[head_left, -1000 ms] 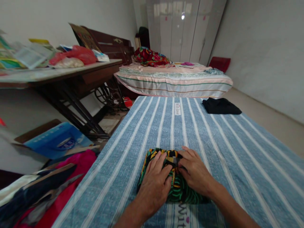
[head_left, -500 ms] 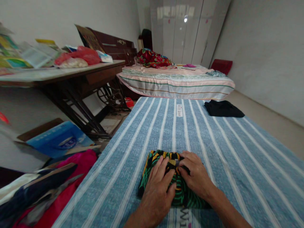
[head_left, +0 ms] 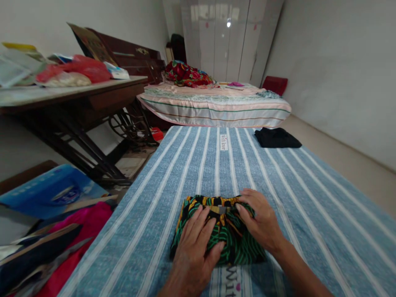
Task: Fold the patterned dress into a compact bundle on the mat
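Note:
A folded garment [head_left: 230, 241], black with green and yellow-orange patterning, lies on the striped bedcover in front of me. Its gathered waistband [head_left: 213, 201] faces away from me, with a small grey label [head_left: 222, 209] showing inside the opening. On the garment's left half, my left hand [head_left: 196, 243] rests flat with fingers stretched and thumb apart. At the waistband's right end, my right hand [head_left: 258, 218] touches the cloth, thumb and fingers apart over the fabric. Both palms cover part of the garment.
The blue striped bedcover [head_left: 154, 214] spreads around the garment. A folded black garment [head_left: 276, 138] lies near its far right. To the left are piled clothes [head_left: 77, 231], a blue box [head_left: 58, 192] and a sewing-machine table [head_left: 102, 93]. Beyond stands another bed [head_left: 216, 109].
My right hand has slid outward to the right along the waistband, and the opening and its label show more fully. My left hand stays flat on the cloth. The view has turned slightly right.

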The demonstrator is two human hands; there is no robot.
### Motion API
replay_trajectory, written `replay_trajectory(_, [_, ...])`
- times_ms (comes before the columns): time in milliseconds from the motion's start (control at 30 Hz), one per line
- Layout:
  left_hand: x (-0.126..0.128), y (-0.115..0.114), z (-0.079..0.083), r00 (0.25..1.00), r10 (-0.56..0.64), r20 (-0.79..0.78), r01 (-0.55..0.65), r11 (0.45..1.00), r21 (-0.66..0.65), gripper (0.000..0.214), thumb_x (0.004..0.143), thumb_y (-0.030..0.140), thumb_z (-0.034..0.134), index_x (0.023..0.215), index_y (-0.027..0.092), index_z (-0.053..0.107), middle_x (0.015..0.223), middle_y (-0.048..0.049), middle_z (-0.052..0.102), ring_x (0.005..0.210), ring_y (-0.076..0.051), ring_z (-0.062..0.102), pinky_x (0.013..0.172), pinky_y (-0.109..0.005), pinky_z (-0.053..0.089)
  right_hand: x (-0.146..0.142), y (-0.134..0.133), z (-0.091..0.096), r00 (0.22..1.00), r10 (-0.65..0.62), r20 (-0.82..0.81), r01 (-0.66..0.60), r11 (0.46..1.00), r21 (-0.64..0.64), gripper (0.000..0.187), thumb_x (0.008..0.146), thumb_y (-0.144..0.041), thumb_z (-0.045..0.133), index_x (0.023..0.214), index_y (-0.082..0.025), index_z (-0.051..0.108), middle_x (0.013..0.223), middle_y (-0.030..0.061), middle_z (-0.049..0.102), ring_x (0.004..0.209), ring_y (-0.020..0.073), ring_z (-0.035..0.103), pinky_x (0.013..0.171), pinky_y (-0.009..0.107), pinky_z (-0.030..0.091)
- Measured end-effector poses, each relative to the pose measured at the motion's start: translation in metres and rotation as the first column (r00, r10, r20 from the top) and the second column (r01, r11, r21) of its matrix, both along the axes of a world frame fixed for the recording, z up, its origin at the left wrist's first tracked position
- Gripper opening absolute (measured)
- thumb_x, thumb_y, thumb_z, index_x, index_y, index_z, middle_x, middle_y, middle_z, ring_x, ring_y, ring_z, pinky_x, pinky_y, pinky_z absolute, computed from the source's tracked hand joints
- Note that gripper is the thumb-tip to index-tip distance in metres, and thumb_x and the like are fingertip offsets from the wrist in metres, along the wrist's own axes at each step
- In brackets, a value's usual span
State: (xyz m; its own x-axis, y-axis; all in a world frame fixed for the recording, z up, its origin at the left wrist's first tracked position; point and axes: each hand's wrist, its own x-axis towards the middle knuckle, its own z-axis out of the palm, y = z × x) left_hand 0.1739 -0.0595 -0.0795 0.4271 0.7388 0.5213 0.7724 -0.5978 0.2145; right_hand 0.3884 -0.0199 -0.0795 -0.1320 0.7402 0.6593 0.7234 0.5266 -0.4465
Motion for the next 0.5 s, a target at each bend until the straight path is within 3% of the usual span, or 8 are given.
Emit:
replay_trajectory(133, [0.009, -0.001, -0.003, 0.999, 0.013, -0.039, -0.013, 1.0, 0.01, 0.033, 0.083, 0.018, 0.047, 0.115, 0.015, 0.055, 0.134, -0.0142, 0.047, 0.129, -0.028, 0.037, 0.097, -0.045, 0.045, 0.014, -0.012, -0.005, 0.995, -0.094, -0.021, 0.094, 0.996, -0.007, 0.012, 0.083, -0.018, 0.052, 0.092, -0.021, 0.059, 0.098, 0.0083, 0.064, 0.099, 0.0216, 0.058, 0.088, 0.043, 0.047])
replay_trajectory(367, [0.015, 0.0, -0.005, 0.993, 0.024, -0.113, -0.025, 1.0, -0.01, 0.037, 0.081, 0.011, 0.042, 0.114, 0.017, 0.057, 0.132, -0.0138, 0.049, 0.126, -0.028, 0.042, 0.092, -0.047, 0.049, 0.006, -0.038, -0.03, 0.993, -0.049, 0.109, 0.058, 0.995, -0.083, 0.015, 0.081, -0.014, 0.053, 0.093, -0.021, 0.061, 0.11, 0.0095, 0.06, 0.11, 0.0246, 0.051, 0.093, 0.045, 0.045])
replay_trajectory(500, [0.014, -0.002, -0.007, 0.991, 0.03, -0.134, -0.028, 0.999, 0.02, 0.038, 0.08, 0.011, 0.043, 0.115, 0.016, 0.056, 0.132, -0.0141, 0.049, 0.126, -0.029, 0.041, 0.091, -0.047, 0.05, 0.004, -0.036, -0.024, 0.993, -0.035, 0.11, 0.047, 0.993, -0.107, 0.015, 0.082, -0.014, 0.052, 0.09, -0.021, 0.063, 0.109, 0.0096, 0.06, 0.11, 0.0251, 0.051, 0.092, 0.045, 0.045])
